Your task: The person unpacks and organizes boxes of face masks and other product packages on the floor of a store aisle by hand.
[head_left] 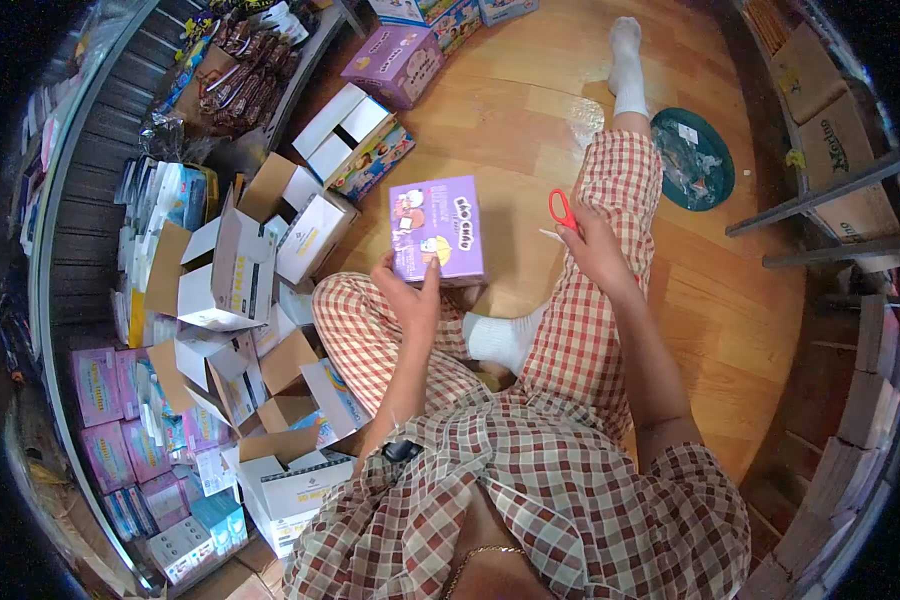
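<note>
A purple cardboard box (437, 230) with cartoon figures and white lettering is in front of me, its printed face turned up. My left hand (410, 295) grips its near edge, the thumb lying on the printed face. Off to the right, above my outstretched leg, my right hand (598, 250) is closed around red-handled scissors (562, 208). One handle loop sticks out above the fingers, and a thin pale tip shows to the left of them. The rest of the scissors is hidden in the hand.
Several opened white boxes (228, 275) crowd the floor at my left, beside a metal shelf (60, 180) of packets. Another purple box (394, 65) stands farther ahead. A round green tray (718, 185) with clear plastic lies beyond my right leg. Shelving with cartons (838, 165) lines the right.
</note>
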The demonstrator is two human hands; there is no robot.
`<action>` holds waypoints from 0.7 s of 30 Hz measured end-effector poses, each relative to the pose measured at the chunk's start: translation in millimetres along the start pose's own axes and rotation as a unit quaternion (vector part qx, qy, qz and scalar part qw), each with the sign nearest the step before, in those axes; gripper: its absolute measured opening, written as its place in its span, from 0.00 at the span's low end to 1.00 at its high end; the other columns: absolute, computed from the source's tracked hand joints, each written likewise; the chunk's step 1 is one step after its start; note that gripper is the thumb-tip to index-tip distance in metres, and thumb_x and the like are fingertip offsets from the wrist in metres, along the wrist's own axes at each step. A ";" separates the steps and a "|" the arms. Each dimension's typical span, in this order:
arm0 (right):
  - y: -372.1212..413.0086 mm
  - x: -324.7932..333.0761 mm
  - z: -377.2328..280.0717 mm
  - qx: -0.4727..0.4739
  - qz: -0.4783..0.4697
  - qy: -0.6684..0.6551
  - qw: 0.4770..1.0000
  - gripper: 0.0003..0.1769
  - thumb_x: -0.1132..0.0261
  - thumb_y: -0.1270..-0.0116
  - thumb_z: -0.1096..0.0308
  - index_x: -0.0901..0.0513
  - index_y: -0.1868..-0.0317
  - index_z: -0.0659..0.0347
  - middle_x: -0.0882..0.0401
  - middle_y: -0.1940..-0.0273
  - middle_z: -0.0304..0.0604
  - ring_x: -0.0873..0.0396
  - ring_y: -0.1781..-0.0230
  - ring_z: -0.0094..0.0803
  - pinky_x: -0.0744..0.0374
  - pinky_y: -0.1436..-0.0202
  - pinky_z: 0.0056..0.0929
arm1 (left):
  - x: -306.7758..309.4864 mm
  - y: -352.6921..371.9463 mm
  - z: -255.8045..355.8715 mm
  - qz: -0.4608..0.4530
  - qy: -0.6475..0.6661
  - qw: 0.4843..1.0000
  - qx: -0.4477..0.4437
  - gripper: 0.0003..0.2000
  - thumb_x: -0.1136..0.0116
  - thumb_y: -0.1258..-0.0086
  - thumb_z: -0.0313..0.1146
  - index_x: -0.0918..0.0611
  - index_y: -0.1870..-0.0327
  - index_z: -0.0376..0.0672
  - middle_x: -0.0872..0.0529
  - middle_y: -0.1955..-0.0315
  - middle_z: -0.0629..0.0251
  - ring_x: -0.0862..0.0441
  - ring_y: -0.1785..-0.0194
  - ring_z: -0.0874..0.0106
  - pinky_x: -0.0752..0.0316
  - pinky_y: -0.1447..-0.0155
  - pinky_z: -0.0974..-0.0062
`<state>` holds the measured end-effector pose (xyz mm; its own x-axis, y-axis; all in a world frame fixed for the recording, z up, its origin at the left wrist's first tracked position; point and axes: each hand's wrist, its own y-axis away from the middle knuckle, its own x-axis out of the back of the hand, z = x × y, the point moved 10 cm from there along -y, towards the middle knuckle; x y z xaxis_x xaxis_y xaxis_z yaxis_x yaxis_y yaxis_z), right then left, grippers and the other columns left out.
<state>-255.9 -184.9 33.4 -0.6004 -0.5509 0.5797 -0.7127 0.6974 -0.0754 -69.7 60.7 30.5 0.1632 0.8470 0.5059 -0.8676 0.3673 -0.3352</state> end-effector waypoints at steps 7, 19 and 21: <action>-19.9 -33.7 -27.6 -0.074 -0.050 0.035 0.995 0.12 0.41 0.37 0.65 0.27 0.62 0.67 0.22 0.67 0.62 0.23 0.62 0.57 0.27 0.60 0.47 | -2.5 -40.7 41.3 -0.147 -0.208 0.956 -0.144 0.44 0.33 0.50 0.52 0.40 0.33 0.42 0.47 0.34 0.38 0.52 0.29 0.44 0.56 0.30 0.48; -30.2 -60.4 -48.6 -0.078 -0.093 0.063 0.991 0.10 0.40 0.42 0.69 0.26 0.62 0.66 0.22 0.65 0.62 0.23 0.59 0.58 0.26 0.56 0.48 | -63.1 -21.5 61.8 -0.323 -0.300 0.857 -0.265 0.50 0.33 0.58 0.60 0.39 0.31 0.53 0.49 0.31 0.45 0.57 0.27 0.46 0.61 0.31 0.39; -38.4 -63.3 -52.9 -0.069 -0.080 0.073 0.992 0.11 0.39 0.43 0.69 0.25 0.61 0.65 0.22 0.65 0.62 0.23 0.59 0.57 0.26 0.56 0.47 | -54.2 -28.7 58.2 -0.298 -0.284 0.873 -0.260 0.49 0.33 0.57 0.60 0.39 0.31 0.52 0.49 0.30 0.46 0.56 0.27 0.47 0.63 0.31 0.38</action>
<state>-171.3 -152.6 42.5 -0.4180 -0.5940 0.6873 -0.7314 0.6688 0.1332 -81.0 -18.1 58.9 0.1258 0.1720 0.9770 -0.3533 0.9281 -0.1179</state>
